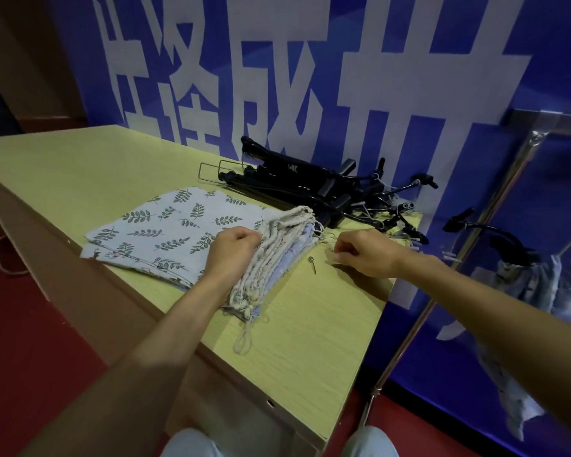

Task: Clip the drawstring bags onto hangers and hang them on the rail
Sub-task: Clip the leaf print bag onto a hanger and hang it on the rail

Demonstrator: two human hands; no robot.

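Centre-left, flat leaf-print drawstring bags [165, 225] lie stacked on the table [63, 166]. The left hand [234, 249] grips their gathered tops with curled fingers. The right hand [363, 255] pinches a loose cord [326, 240]. Black hangers [310, 189] lie behind. At far right, 1 bag [524, 285] hangs on the rail [510, 179].

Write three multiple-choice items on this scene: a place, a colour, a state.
1. The black hangers lie: A on the floor; B on the table behind the stack of bags; C on a chair.
2. The top bag's leaf print is: A dark green; B red; C yellow.
3. The left hand is: A flat on bare wood; B holding a hanger; C gripping the stack's gathered edge.
Answers: 1 B, piled on the tabletop past the bags; 2 A, green sprigs on pale cloth; 3 C, it curls over the corded edge.
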